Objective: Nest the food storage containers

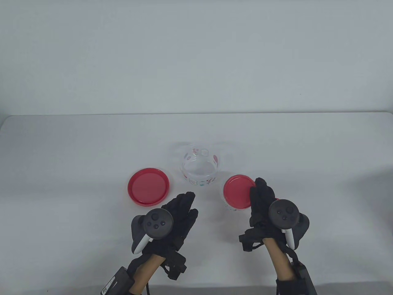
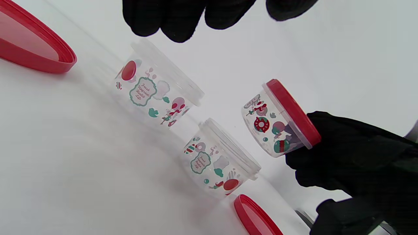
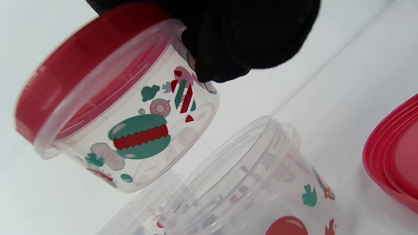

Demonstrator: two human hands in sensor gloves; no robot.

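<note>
My right hand (image 1: 261, 190) grips a small clear printed container with a red lid on it (image 1: 238, 192), seemingly just off the table; the right wrist view shows my fingers (image 3: 248, 36) on its wall (image 3: 130, 124). Two open clear printed containers stand at the centre, the larger (image 2: 156, 88) and the smaller (image 2: 222, 160); in the table view they overlap (image 1: 199, 167). My left hand (image 1: 188, 202) hovers open and empty in front of them, holding nothing.
A large loose red lid (image 1: 148, 186) lies left of the open containers. Another red lid (image 2: 254, 215) lies beside my right hand, mostly hidden in the table view (image 1: 277, 199). The white table (image 1: 76, 153) ends at a far edge against a white wall.
</note>
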